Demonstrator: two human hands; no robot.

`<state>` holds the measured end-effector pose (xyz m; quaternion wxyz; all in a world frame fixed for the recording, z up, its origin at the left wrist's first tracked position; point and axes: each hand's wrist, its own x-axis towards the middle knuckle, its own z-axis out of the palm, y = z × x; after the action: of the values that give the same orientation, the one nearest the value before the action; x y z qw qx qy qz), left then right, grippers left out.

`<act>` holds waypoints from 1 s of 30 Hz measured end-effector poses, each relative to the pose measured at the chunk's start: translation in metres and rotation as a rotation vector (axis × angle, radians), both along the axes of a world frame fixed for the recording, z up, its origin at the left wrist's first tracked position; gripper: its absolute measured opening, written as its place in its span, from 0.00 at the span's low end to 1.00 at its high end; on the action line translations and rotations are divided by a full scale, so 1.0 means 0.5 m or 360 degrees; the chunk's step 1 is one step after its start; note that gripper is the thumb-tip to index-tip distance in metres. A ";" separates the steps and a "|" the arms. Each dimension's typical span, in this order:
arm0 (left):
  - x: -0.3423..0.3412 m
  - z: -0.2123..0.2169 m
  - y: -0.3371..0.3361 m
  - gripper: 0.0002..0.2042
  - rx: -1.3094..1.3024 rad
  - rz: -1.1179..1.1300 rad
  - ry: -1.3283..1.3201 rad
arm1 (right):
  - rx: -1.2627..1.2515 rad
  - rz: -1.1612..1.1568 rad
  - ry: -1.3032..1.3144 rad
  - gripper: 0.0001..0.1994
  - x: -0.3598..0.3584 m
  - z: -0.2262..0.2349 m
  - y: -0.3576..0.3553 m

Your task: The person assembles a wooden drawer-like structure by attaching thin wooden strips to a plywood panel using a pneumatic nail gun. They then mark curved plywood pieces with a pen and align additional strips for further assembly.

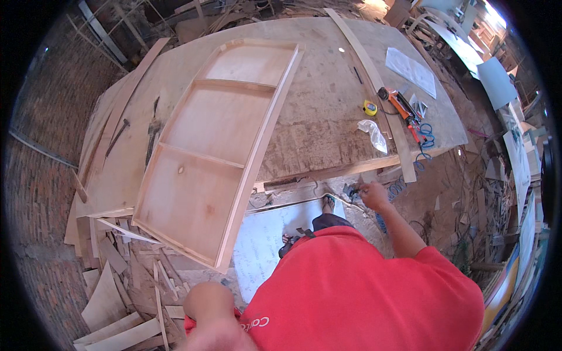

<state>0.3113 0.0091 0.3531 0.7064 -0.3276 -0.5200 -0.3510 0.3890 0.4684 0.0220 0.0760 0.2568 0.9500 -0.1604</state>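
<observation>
— Fingers of the right hand [373, 196] look curled around a small dark piece [353, 192] just below the near edge of the workbench [328, 123], next to a loop of blue hose [397, 188]. Too small to say what the piece is. Left hand [208, 301] is a blur at the bottom, so I can't tell if it's clenched or loose.

— So what stage is that, you reckon?

— My guess: fetching or hooking something up under the bench, not working on the framed plywood panel [216, 146] itself. That sits untouched, lying flat along the left side, its near end hanging off the edge. Pale, smooth ply with thin raised rails and two crosspieces.

— And what does the next bit need?

— Probably a firm pinch and keeping that springy hose from snagging. The orange air nailer [401, 105] lies near the right edge, yellow tape measure [370, 107] and a crinkly clear plastic bag [374, 134] beside it. The benchtop is rough and stained, and splintery offcuts [117, 281] litter the floor on the left.
</observation>
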 end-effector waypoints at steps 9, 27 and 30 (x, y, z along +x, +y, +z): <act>-0.192 -0.398 -0.032 0.43 -0.0730 0.0063 -0.2156 | -0.0226 0.0164 -0.0762 0.13 0.285 -0.295 0.083; -0.132 -0.727 -0.100 0.48 -0.1383 0.0912 -0.2800 | -0.0625 -0.0346 -0.0395 0.16 0.225 -0.183 0.029; -0.132 -0.716 -0.100 0.46 -0.1308 0.0767 -0.2822 | -0.0714 -0.0442 -0.0405 0.17 0.213 -0.175 0.023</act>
<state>0.2452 -0.0410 -0.0052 -0.0511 -0.0524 -0.9913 -0.1092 0.4956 0.4800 -0.0654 0.2267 0.3792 0.8294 -0.3418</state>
